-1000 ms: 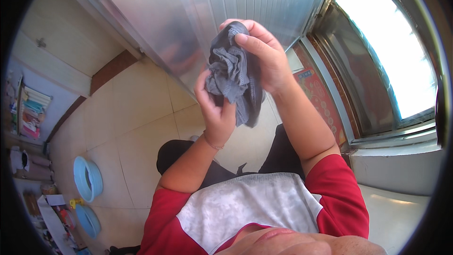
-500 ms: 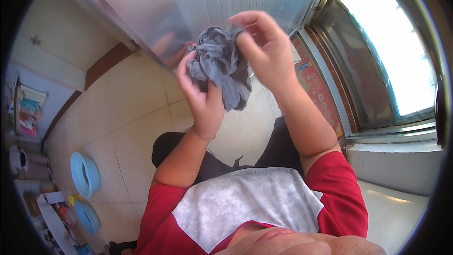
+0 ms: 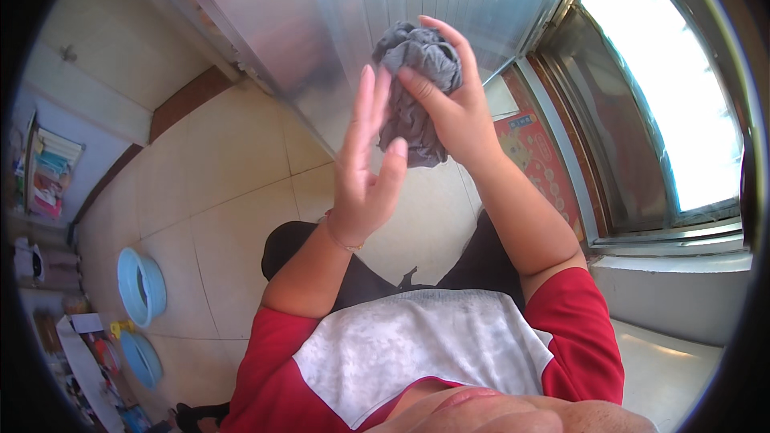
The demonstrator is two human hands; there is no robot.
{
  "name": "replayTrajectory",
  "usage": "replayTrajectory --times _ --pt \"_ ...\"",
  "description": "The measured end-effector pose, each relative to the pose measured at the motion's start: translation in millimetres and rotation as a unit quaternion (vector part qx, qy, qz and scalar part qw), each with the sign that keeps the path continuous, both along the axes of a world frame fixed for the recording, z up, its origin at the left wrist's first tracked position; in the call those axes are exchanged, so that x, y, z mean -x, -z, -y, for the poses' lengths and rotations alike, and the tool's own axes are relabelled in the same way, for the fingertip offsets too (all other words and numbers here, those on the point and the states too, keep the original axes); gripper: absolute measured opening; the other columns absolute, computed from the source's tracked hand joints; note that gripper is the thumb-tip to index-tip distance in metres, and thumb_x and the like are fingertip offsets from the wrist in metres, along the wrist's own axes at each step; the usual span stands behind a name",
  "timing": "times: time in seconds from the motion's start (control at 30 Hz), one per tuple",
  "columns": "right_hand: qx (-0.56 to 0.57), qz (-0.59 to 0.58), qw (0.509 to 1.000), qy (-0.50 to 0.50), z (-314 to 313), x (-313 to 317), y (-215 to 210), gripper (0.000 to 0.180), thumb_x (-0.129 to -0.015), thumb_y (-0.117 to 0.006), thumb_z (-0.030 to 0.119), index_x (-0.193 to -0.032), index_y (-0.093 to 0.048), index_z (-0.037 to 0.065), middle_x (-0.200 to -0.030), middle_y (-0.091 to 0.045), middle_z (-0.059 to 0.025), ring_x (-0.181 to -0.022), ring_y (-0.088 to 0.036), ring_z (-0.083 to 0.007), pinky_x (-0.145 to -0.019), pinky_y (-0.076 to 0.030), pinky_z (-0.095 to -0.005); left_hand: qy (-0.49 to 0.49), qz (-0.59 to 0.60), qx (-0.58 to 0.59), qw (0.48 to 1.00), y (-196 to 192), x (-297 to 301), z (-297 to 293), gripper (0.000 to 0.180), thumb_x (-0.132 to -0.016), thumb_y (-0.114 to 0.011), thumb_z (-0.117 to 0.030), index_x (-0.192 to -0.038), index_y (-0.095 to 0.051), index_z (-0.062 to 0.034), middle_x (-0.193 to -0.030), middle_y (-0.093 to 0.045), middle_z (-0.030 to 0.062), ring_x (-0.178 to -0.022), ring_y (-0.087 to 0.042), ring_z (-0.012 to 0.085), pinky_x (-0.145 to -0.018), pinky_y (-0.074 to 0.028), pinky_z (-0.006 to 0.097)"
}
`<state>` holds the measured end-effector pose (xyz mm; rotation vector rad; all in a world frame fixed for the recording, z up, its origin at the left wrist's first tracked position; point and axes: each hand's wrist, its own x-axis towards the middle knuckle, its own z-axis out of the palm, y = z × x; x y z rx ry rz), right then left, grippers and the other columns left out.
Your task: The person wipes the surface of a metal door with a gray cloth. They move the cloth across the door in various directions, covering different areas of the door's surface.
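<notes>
A crumpled grey cloth [image 3: 415, 124] with a bunched top is gripped by my right hand [image 3: 455, 104]. The thumb presses its near face and the fingers wrap round its far side. To its left, my left hand [image 3: 365, 164] is open, its fingers stretched upward and its thumb apart. Those fingers are beside the cloth; whether they touch it I cannot tell. Part of the cloth is hidden behind my right thumb and palm.
A shiny silver ribbed panel [image 3: 321, 24] stands just beyond the cloth. Two light blue basins [image 3: 128, 285] are on the tiled floor [image 3: 241, 216] at left. Right of me are a bright window [image 3: 666, 56] and a red patterned sheet [image 3: 539, 156].
The cloth has shifted to the right and upward, and is bunched more tightly. My left hand has let go of it and straightened its fingers; my right hand now grips its bulk.
</notes>
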<state>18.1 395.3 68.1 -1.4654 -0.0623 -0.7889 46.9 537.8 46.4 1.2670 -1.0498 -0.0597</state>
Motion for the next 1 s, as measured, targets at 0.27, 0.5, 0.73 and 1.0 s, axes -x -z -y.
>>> replayTrajectory --times 0.27,0.5,0.73,1.0 --pt "0.034 0.197 0.970 0.134 -1 -13 -40 0.052 -0.083 -0.069 0.004 -0.127 -0.041 0.007 -0.109 -0.057 -0.0094 -0.098 -0.058 -0.0189 -0.085 -0.047 -0.0306 -0.371 0.067 0.160 0.912 4 -60 -15 0.054 -0.099 -0.037 -0.031 -0.141 -0.030 0.0015 -0.142 -0.041 0.0168 -0.131 -0.037 0.0272 -0.107 -0.028 0.039" --pt "0.330 0.308 0.871 0.194 -34 -68 -77 0.057 -0.063 -0.064 -0.007 -0.119 -0.057 0.005 -0.114 -0.052 -0.0191 -0.104 -0.052 -0.0364 -0.091 -0.044 -0.0405 -0.173 -0.258 0.169 0.935 29 -75 -13 0.071 -0.100 -0.022 -0.057 -0.140 -0.035 0.0001 -0.144 -0.039 0.0121 -0.134 -0.033 0.0213 -0.112 -0.023 0.035" --pt "0.390 0.288 0.838 0.251 -42 -92 2 0.052 -0.060 -0.071 0.004 -0.108 -0.065 0.022 -0.114 -0.050 -0.0107 -0.103 -0.049 -0.0324 -0.088 -0.042 -0.0416 -0.116 -0.282 0.198 0.931 17 -66 -15 0.072 -0.100 -0.023 -0.058 -0.139 -0.038 0.0002 -0.141 -0.042 0.0110 -0.130 -0.037 0.0214 -0.111 -0.025 0.035" --pt "0.561 0.195 0.793 0.139 -9 -70 112 0.043 -0.064 -0.071 0.002 -0.104 -0.066 0.020 -0.113 -0.050 -0.0096 -0.104 -0.051 -0.0311 -0.085 -0.047 -0.0405 -0.115 -0.266 0.180 0.940 18 -86 -18 0.081 -0.096 -0.020 -0.065 -0.131 -0.045 0.0037 -0.135 -0.048 0.0126 -0.127 -0.041 0.0213 -0.109 -0.027 0.035"
